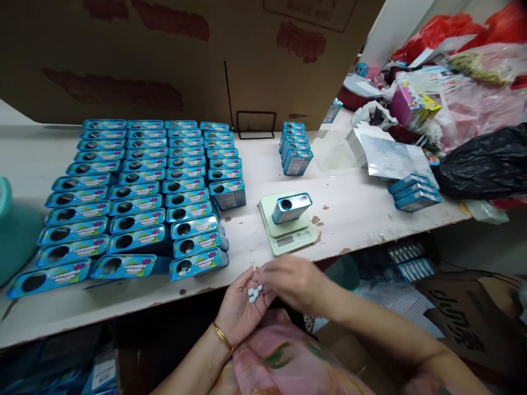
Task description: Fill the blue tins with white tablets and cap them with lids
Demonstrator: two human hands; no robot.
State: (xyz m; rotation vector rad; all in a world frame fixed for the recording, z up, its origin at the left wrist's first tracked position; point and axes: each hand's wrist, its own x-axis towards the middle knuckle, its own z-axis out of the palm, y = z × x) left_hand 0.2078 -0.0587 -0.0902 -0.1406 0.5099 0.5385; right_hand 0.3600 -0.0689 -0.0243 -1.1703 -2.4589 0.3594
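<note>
Palm up in front of the table edge, my left hand cups several small pale blue candies. My right hand is blurred and hovers at the fingers of my left hand; what its fingertips hold, if anything, is hidden. Beyond them a light green scale carries one blue tin with a dark round opening on top. Rows of similar blue tins stand on the left, and pale candies show inside a front one.
A large cardboard box rises behind the white table. Another row of tins stands behind the scale. More tins, a black bag and plastic bags lie right. A teal container is far left.
</note>
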